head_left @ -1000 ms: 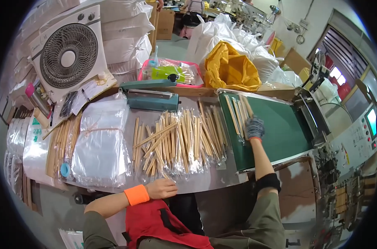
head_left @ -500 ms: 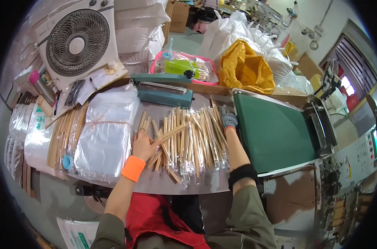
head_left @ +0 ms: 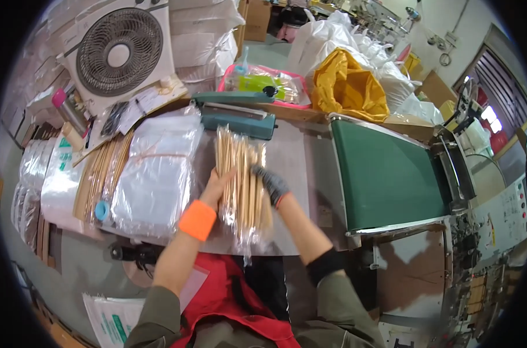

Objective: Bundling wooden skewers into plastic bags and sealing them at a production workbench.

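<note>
Bagged wooden sticks (head_left: 241, 180) lie bunched mid-worktop (head_left: 298, 156), squeezed between the bare left hand (head_left: 216, 188) and gloved right hand (head_left: 270, 182). Slippery film could let packets slide and fan out toward the near edge.

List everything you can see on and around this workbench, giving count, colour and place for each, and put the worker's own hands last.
packets of wooden sticks: one gathered bundle, tan in clear wrap, bench centre
clear bags: one stack, transparent, left of bundle
heat sealer: one, teal, behind bundle
conveyor belt: one, green, right
fan: one, white, far left
yellow sack: one, behind belt
pink tray: one, behind sealer
left hand: bare, orange wristband, on bundle
right hand: grey glove, on bundle
</note>
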Action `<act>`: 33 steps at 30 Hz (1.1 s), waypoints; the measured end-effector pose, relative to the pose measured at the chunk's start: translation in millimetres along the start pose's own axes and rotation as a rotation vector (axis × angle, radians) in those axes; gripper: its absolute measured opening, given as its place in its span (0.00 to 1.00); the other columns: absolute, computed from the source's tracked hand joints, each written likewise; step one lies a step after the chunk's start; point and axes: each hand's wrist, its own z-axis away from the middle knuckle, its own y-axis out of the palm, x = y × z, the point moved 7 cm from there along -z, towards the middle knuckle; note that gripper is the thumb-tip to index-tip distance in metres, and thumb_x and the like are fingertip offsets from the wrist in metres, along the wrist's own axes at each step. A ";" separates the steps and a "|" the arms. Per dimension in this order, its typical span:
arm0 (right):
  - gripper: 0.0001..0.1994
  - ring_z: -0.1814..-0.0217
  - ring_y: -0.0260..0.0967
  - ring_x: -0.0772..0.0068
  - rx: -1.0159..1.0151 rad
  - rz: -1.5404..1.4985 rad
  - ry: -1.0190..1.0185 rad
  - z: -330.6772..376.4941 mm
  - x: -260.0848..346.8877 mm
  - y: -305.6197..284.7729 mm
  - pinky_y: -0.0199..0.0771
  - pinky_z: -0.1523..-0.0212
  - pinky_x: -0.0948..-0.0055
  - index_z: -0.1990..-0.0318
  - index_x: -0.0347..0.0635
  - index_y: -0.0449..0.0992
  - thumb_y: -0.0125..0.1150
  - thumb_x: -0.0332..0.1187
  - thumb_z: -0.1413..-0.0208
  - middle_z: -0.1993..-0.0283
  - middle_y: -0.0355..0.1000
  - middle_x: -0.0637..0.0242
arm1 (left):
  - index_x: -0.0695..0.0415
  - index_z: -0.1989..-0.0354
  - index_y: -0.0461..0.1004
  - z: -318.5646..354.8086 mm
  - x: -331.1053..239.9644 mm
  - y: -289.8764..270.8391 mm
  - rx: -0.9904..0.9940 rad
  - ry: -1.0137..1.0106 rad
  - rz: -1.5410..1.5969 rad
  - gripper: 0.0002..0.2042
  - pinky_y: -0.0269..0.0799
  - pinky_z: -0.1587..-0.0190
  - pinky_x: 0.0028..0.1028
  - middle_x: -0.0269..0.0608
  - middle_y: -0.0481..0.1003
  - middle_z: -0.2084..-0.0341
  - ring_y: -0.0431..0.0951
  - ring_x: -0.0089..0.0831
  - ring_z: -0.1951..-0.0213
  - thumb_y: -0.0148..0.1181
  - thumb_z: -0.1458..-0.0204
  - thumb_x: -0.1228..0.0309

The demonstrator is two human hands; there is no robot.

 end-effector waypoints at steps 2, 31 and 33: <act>0.24 0.65 0.72 0.65 0.048 0.218 0.113 -32.1 17.7 -18.1 0.75 0.62 0.67 0.53 0.39 0.71 0.63 0.47 0.53 0.59 0.73 0.60 | 0.64 0.41 0.49 -31.8 -2.4 -49.6 0.044 -0.083 -0.066 0.38 0.67 0.53 0.29 0.46 0.66 0.53 0.69 0.34 0.54 0.64 0.54 0.58; 0.40 0.36 0.53 0.69 0.362 0.450 -0.280 138.0 -96.8 33.2 0.55 0.38 0.70 0.38 0.39 0.53 0.68 0.38 0.56 0.38 0.57 0.61 | 0.66 0.38 0.44 208.5 113.7 -13.0 0.402 -0.156 -0.163 0.52 0.55 0.40 0.30 0.50 0.60 0.45 0.59 0.36 0.41 0.73 0.67 0.57; 0.35 0.38 0.55 0.71 0.411 0.550 -0.219 142.8 -94.7 61.0 0.56 0.38 0.71 0.40 0.38 0.58 0.67 0.37 0.55 0.39 0.59 0.62 | 0.70 0.41 0.48 195.8 116.8 -24.5 0.220 -0.034 -0.399 0.51 0.56 0.41 0.29 0.52 0.61 0.46 0.62 0.38 0.43 0.72 0.69 0.51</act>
